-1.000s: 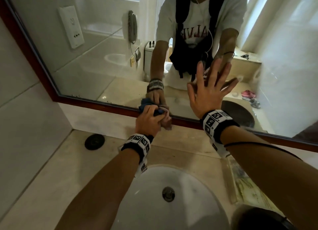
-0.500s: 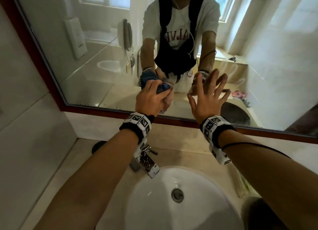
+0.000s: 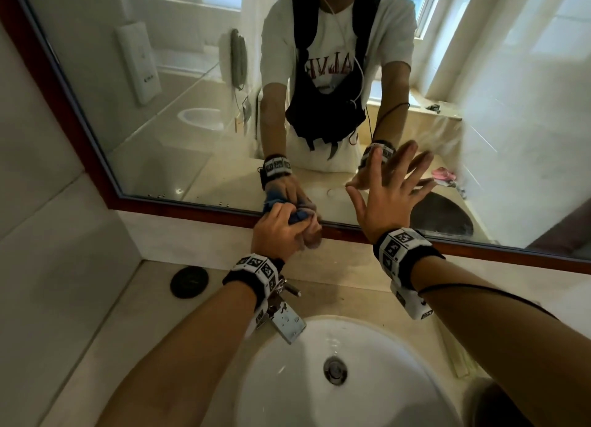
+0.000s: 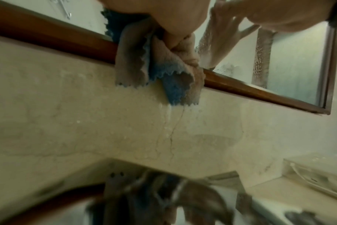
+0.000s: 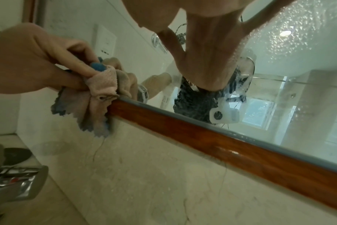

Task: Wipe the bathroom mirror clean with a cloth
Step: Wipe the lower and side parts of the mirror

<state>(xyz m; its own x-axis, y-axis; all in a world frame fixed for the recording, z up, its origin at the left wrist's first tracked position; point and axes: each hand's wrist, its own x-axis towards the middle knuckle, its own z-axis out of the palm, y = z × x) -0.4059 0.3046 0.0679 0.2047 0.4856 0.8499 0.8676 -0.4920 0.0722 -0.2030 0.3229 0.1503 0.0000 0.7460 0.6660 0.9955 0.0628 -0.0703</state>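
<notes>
A large mirror [image 3: 179, 113] in a dark wooden frame [image 3: 179, 203] hangs over the basin. My left hand [image 3: 278, 231] grips a bunched pink and blue cloth [image 3: 308, 227] and holds it against the mirror's bottom edge, where it drapes over the frame [image 4: 54, 38]. The cloth [image 4: 164, 71] hangs down onto the wall below in the left wrist view, and the same cloth [image 5: 98, 97] shows beside the frame [image 5: 212, 137] in the right wrist view. My right hand [image 3: 388, 193] lies flat on the glass with fingers spread. Water droplets cover the glass [image 5: 298, 38] near it.
Below the hands sits a white basin [image 3: 335, 378] with a chrome tap [image 3: 286, 318]. A round black cap [image 3: 189, 281] lies on the beige counter at the left. A clear soap dish [image 4: 317, 178] stands at the right. Tiled wall borders the left side.
My left hand has brought the cloth down from the glass to the mirror's bottom frame. The right hand stays flat on the mirror. The head view has shifted a little.
</notes>
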